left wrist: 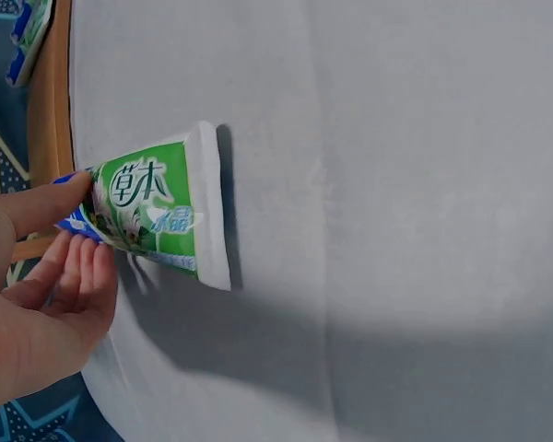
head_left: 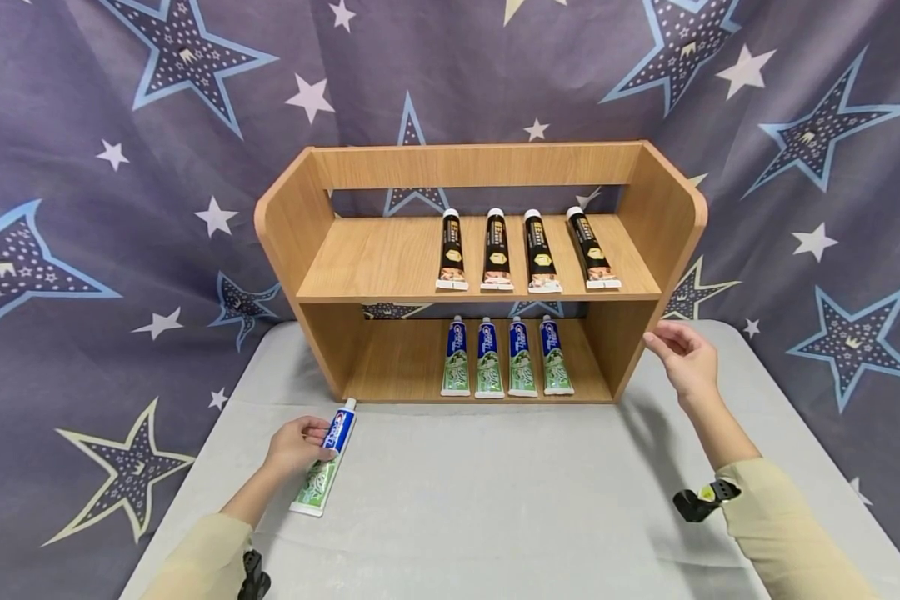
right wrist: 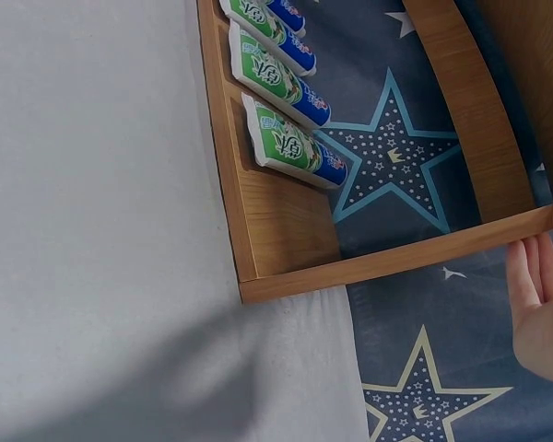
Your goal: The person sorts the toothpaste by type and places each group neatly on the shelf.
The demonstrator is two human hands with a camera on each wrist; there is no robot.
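My left hand (head_left: 294,447) grips a blue and green toothpaste tube (head_left: 317,483) over the table, left of the shelf's front edge. In the left wrist view the thumb lies on top of the tube (left wrist: 157,207) and the fingers are beneath; its white crimped end points away from the palm. On the other side, my right hand (head_left: 687,364) pinches the right side panel of the wooden shelf (head_left: 378,258). The right wrist view has the fingers (right wrist: 525,272) outside the panel edge, the thumb partly cut off. Several matching toothpaste tubes (head_left: 488,358) lie in a row on the lower board.
On the upper board lie several black tubes (head_left: 497,250) with white caps, toward the right half. A grey cloth covers the table (head_left: 495,500). Behind the shelf hangs a purple-grey curtain (head_left: 450,75) printed with stars.
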